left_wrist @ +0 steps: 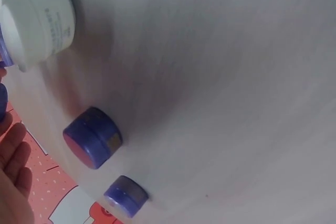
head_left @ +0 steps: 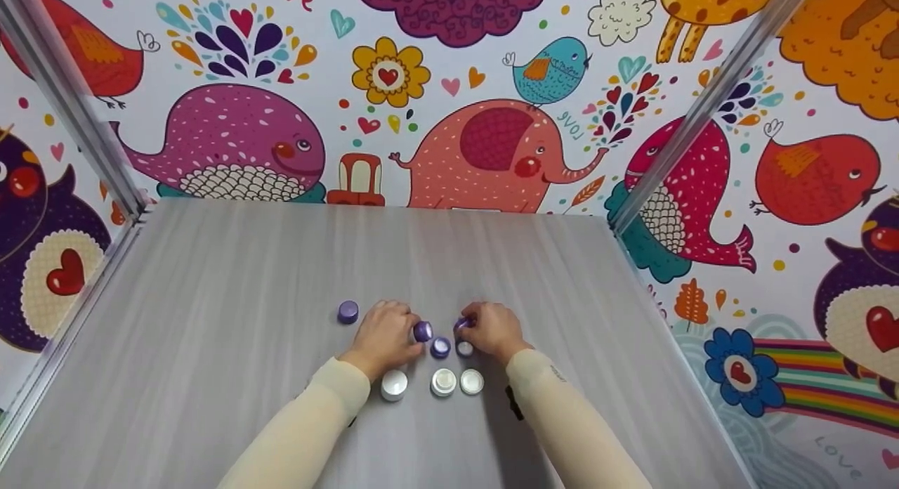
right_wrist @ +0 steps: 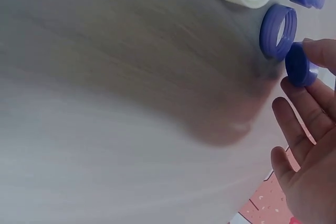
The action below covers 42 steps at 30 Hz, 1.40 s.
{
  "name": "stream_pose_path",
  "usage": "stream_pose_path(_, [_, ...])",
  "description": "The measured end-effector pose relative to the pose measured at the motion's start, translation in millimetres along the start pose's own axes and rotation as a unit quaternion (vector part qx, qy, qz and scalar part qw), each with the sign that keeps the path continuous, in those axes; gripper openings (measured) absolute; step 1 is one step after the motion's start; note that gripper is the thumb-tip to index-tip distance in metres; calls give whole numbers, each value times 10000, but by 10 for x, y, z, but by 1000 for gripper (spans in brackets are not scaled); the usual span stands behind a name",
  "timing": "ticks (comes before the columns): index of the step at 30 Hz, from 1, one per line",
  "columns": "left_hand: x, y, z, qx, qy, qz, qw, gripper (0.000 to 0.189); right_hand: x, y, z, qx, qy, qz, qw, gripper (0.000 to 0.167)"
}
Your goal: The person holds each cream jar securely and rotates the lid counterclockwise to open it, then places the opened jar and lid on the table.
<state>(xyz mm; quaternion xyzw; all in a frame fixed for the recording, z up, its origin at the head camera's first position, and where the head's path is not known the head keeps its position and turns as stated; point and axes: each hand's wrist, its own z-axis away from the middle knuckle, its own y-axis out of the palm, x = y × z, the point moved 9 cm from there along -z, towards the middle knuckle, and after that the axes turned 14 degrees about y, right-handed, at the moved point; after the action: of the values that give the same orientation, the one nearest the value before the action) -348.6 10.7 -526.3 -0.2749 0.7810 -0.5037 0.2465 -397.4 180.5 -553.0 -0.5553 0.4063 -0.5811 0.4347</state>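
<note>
My left hand (head_left: 385,338) grips a small purple jar (head_left: 423,331) between thumb and fingers, tilted with its pale face to the right. My right hand (head_left: 495,329) pinches a purple cap (right_wrist: 300,65) between thumb and fingertips. Just below that cap lies a purple screw lid (right_wrist: 278,32), open side showing. Between the hands stands another purple jar (head_left: 440,347) with a whitish top. Nearer the body are a white jar (head_left: 394,385), a second white jar (head_left: 443,381) and a white lid (head_left: 472,381).
Left of my left hand stands a purple jar (head_left: 348,312). The left wrist view shows a larger purple jar (left_wrist: 93,137) too. All this is on a grey wood-grain table (head_left: 232,320), with printed cartoon walls (head_left: 449,74) and metal posts (head_left: 77,109) around it.
</note>
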Motion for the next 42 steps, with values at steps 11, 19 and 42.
stream_pose_path(11, [18, -2, -11, -43, -26, 45, 10000, 38, 45, -36, -6, -44, -203, 394, 9990, 25])
stream_pose_path(19, [20, 16, -11, -27, -40, 102, 9999, 37, 33, 13, -55, 195, 58, 367, 9991, 19])
stream_pose_path(42, [122, 219, -133, 376, -577, 94, 9976, 35, 34, 25, -76, 356, 789, 251, 9959, 23])
